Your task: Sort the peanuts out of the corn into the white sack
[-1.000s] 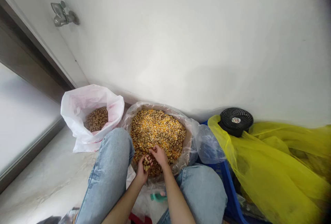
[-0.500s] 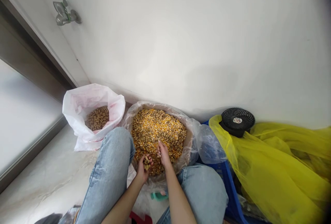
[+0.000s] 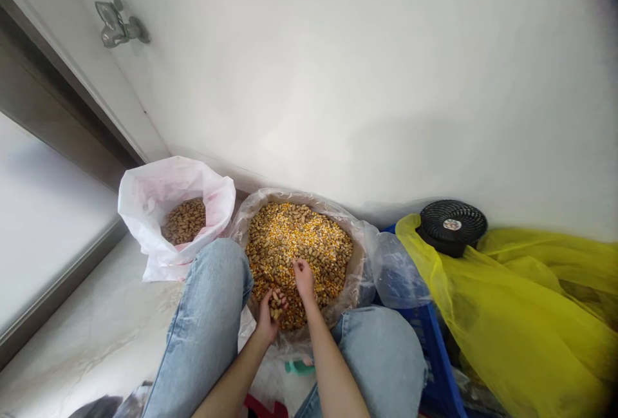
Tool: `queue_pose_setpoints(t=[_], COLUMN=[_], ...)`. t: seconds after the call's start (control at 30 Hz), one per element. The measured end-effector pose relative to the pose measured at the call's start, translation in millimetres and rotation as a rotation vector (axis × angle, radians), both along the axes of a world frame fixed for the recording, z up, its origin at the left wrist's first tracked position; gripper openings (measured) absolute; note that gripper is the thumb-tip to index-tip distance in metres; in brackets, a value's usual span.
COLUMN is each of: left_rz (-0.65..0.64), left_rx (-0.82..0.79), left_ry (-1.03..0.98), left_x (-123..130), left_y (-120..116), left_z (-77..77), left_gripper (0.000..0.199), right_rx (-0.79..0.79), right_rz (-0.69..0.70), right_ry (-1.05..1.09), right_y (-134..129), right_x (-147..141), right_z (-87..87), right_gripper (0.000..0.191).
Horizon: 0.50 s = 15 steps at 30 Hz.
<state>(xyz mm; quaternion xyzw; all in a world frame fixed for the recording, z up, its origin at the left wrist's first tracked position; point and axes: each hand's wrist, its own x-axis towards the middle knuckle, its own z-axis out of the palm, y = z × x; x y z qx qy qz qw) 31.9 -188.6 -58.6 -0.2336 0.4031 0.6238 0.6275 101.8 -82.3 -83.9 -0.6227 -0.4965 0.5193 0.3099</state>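
A clear plastic bag (image 3: 362, 247) stands between my knees, filled with corn kernels (image 3: 302, 231) mixed with unshelled peanuts (image 3: 333, 247). At its near left side, my left hand (image 3: 271, 310) is cupped palm up around several peanuts (image 3: 276, 305). My right hand (image 3: 304, 278) is just over the mix, a little farther in, with its fingers pinched together; what they hold, if anything, is too small to make out. To the left, a white sack (image 3: 145, 212) with an open mouth has peanuts (image 3: 184, 220) in it.
At the right, yellow netting (image 3: 521, 315) drapes over a blue crate (image 3: 437, 353), with a black round basket (image 3: 451, 225) on top. A white wall (image 3: 338, 83) rises behind the bags. A tap (image 3: 118, 24) sticks out at upper left.
My right hand has moved slightly toward the far side, its fingers now drawn together over the mix. The left hand stays cupped around the peanuts. The view has shifted a little.
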Motion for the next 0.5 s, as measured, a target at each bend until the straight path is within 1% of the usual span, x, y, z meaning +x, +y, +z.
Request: queue_pose_setpoints(t=[0.1, 0.2, 0.27, 0.33, 0.4, 0.5], left_rz=[-0.007, 0.002, 0.009, 0.010, 0.008, 0.005], left_rx=[0.001, -0.024, -0.039, -0.030, -0.009, 0.000], left_ry=[0.014, 0.001, -0.008, -0.011, -0.012, -0.015], left_x=[0.3, 0.1, -0.2, -0.5, -0.6, -0.3], left_y=[0.5, 1.1, 1.2, 1.1, 0.9, 1.2], left_z=[-1.4, -3.3, -4.3, -5.0, -5.2, -3.2], left_gripper=[0.008, 0.008, 0.008, 0.008, 0.009, 0.009], right_rx=[0.024, -0.017, -0.051, -0.068, -0.081, -0.125], right_rz=[0.041, 0.064, 0.061, 0.046, 0.033, 0.010], right_ry=[-0.101, -0.172, -0.166, -0.104, -0.010, 0.186], right_y=[-1.0, -3.8, -5.6, -6.6, -6.5, -4.0], right_x=[-5.5, -9.7, -10.4, -9.8, -8.9, -7.1], right_z=[-3.0, -6.0, -7.6, -8.0, -6.6, 0.3], right_gripper=[0.014, 0.015, 0.012, 0.008, 0.008, 0.017])
